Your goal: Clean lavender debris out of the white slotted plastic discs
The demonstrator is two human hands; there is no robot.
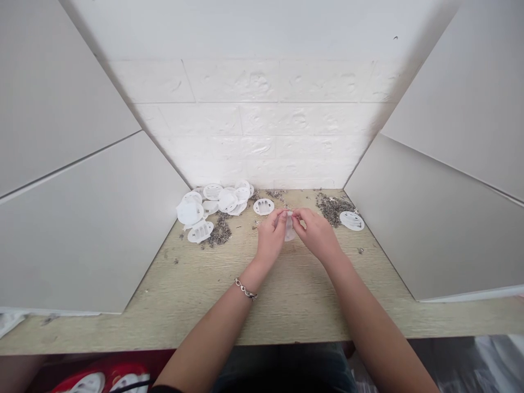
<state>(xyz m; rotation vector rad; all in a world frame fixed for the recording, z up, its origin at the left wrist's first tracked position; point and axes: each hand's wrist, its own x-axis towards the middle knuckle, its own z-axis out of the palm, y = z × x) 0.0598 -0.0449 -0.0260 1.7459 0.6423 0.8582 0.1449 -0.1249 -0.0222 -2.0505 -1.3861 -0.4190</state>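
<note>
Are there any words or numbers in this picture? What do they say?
I can't read any words, numbers or brands here: the white plastic discs show only slots, the clear plastic piece between the left hand and right hand shows no print, and the red-and-white shoes are too cut off to tell.

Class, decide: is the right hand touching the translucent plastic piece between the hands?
Touching. The head view shows the right hand with fingertips pressed on the translucent plastic piece.
</note>
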